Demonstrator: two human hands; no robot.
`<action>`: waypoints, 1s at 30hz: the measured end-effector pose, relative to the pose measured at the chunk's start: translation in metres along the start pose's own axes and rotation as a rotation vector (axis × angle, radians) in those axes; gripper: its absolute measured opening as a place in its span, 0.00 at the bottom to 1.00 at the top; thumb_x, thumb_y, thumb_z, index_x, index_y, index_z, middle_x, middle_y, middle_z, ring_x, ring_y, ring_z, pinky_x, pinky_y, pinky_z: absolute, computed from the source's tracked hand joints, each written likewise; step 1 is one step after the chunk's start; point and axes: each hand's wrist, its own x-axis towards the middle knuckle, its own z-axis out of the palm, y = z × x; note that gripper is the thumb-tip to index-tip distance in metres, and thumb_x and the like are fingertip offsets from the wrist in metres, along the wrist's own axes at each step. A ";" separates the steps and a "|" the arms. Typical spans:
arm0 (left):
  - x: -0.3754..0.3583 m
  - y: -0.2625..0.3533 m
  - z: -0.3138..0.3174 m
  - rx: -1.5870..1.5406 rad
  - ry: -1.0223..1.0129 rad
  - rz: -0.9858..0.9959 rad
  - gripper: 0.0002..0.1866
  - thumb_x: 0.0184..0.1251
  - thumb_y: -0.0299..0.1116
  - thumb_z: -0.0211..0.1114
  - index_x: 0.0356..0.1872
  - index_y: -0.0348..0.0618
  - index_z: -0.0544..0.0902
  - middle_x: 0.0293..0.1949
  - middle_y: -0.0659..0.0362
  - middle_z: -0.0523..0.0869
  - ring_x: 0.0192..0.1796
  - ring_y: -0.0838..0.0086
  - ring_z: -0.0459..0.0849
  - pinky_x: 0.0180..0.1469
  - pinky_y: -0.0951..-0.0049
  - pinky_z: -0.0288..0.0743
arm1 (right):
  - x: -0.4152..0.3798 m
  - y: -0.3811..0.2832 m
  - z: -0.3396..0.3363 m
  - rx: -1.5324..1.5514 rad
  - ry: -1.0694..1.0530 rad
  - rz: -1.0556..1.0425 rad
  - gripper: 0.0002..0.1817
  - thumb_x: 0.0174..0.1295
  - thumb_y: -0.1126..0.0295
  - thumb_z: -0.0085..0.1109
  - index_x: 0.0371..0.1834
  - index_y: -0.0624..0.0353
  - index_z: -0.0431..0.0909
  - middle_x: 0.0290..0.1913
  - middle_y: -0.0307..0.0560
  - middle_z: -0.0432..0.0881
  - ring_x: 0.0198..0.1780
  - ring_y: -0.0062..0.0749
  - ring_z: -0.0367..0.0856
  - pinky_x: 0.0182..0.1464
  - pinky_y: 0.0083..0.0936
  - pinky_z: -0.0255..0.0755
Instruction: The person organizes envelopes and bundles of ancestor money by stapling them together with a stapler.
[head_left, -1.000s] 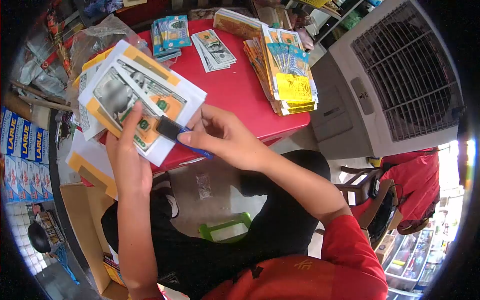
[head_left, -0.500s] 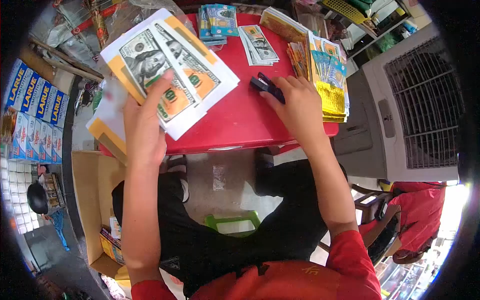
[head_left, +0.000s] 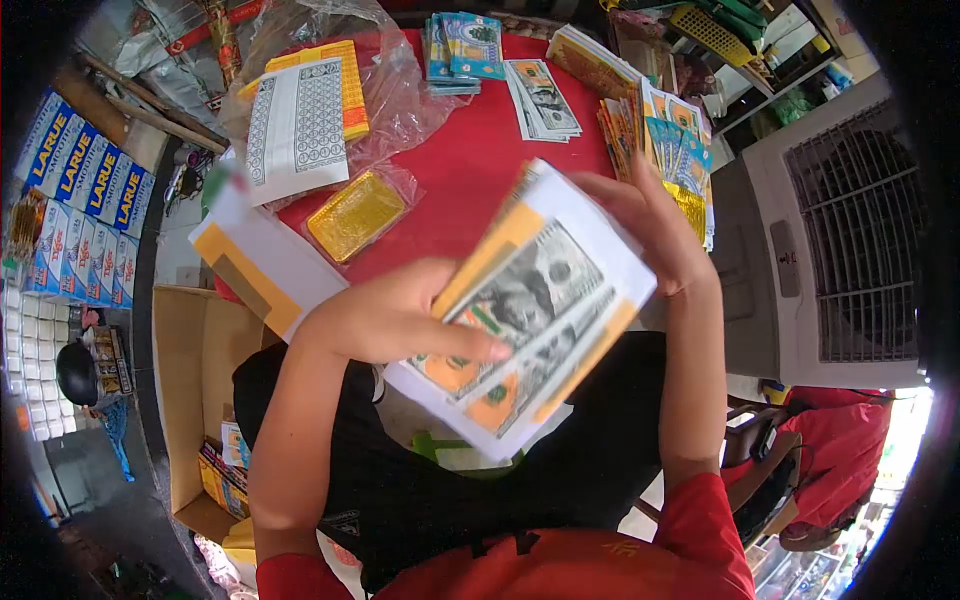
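Observation:
My left hand (head_left: 400,315) is closed round a stack of papers (head_left: 530,310), with its thumb on top. Printed dollar notes lie on the stack over white and orange sheets, and the stack hangs tilted over the table's front edge. Beside its upper right edge is my right hand (head_left: 665,225), with fingers apart and some fingertips hidden behind the papers. A wrapped gold block (head_left: 358,215) lies on the red table (head_left: 460,150). Behind it, a patterned white sheet (head_left: 300,130) rests on yellow paper. No stapler is visible.
Blue notes (head_left: 465,48), dollar notes (head_left: 541,100) and a row of paper bundles (head_left: 670,130) lie at the table's back and right. A cardboard box (head_left: 190,400) stands at lower left. A person in red (head_left: 835,455) is at lower right, near a cooler (head_left: 850,240).
My left hand has brought the stack right and nearer, uncovering the gold block and patterned sheet. My right hand has moved right, beside the stack; the black stapler it held is out of sight.

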 end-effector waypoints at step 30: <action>-0.010 -0.011 -0.049 0.785 1.105 0.263 0.16 0.71 0.33 0.67 0.56 0.39 0.82 0.49 0.51 0.88 0.54 0.71 0.86 0.60 0.70 0.76 | 0.003 0.034 0.043 0.087 0.008 -0.004 0.29 0.72 0.53 0.59 0.66 0.64 0.69 0.53 0.49 0.84 0.45 0.32 0.87 0.35 0.29 0.83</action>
